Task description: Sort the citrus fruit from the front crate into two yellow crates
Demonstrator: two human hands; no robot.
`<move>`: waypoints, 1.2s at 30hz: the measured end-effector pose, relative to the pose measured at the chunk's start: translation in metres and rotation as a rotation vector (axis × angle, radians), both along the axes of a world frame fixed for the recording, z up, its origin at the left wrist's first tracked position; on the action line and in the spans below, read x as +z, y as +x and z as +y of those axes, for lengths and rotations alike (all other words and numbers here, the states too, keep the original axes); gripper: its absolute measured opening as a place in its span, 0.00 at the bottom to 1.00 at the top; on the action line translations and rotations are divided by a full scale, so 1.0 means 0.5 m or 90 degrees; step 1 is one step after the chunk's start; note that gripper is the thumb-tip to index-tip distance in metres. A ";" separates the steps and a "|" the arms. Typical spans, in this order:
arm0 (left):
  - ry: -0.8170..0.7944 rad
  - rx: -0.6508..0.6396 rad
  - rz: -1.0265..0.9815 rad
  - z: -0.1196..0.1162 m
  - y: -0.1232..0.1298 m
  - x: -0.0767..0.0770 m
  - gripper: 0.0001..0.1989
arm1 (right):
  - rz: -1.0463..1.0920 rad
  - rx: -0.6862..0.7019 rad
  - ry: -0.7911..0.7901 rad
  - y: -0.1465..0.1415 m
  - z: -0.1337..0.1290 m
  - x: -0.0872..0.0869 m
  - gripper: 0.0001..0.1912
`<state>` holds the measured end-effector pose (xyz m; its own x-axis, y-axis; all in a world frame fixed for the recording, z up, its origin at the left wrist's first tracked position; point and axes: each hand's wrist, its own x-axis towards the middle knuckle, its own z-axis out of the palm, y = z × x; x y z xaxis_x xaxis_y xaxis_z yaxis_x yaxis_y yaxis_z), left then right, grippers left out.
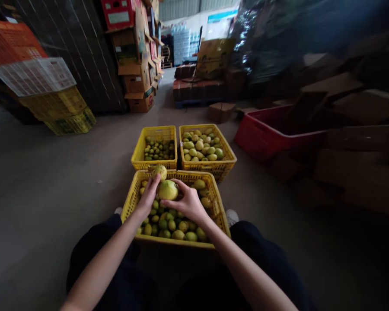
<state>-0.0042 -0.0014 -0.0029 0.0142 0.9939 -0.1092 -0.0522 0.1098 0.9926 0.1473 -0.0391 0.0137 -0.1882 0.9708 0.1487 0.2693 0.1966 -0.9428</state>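
My left hand holds a yellowish fruit near the back left rim of the near yellow crate. Just to its right, my right hand has its thumb and fingers around a larger green-yellow fruit. Both hands are above the near crate, which holds many green and yellow fruits. Behind it stand two more yellow crates: the left one has small green fruits, the right one larger yellow-green fruits.
A red crate with cardboard stands on the right, beside piled boxes. Stacked crates are at the left. Cardboard boxes rise behind, and a small box lies on the floor. My knees flank the near crate.
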 end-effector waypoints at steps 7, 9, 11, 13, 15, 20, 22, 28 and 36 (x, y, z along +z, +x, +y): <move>0.000 0.033 -0.153 -0.007 0.016 0.057 0.20 | 0.291 -0.055 -0.025 0.025 0.029 -0.002 0.39; 0.049 -0.027 -0.155 -0.016 0.008 0.072 0.17 | 0.309 -0.055 -0.016 0.040 0.038 0.013 0.39; 0.098 -0.065 -0.172 -0.023 -0.005 0.080 0.16 | 0.308 -0.053 -0.007 0.049 0.046 0.025 0.38; 0.126 -0.056 -0.218 -0.026 -0.017 0.082 0.17 | 0.305 -0.050 -0.002 0.045 0.051 0.030 0.37; 0.135 -0.023 -0.264 -0.026 -0.027 0.080 0.20 | 0.304 -0.023 -0.015 0.031 0.053 0.028 0.35; 0.181 0.042 -0.151 -0.032 -0.036 0.072 0.20 | 0.315 0.053 -0.046 -0.007 0.049 0.021 0.37; 0.209 0.047 -0.082 -0.035 -0.037 0.066 0.18 | 0.319 0.027 -0.023 -0.004 0.048 0.025 0.36; 0.156 -0.022 -0.088 -0.032 -0.037 0.053 0.21 | 0.308 -0.016 -0.010 0.034 0.051 0.044 0.34; 0.085 -0.006 -0.198 -0.029 -0.044 0.088 0.19 | 0.339 -0.069 -0.010 0.034 0.055 0.045 0.28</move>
<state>-0.0263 -0.0157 0.0410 0.0363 0.9988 0.0338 -0.3551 -0.0187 0.9346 0.1642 -0.0114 0.0363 0.0106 0.9834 0.1812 -0.2289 0.1788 -0.9569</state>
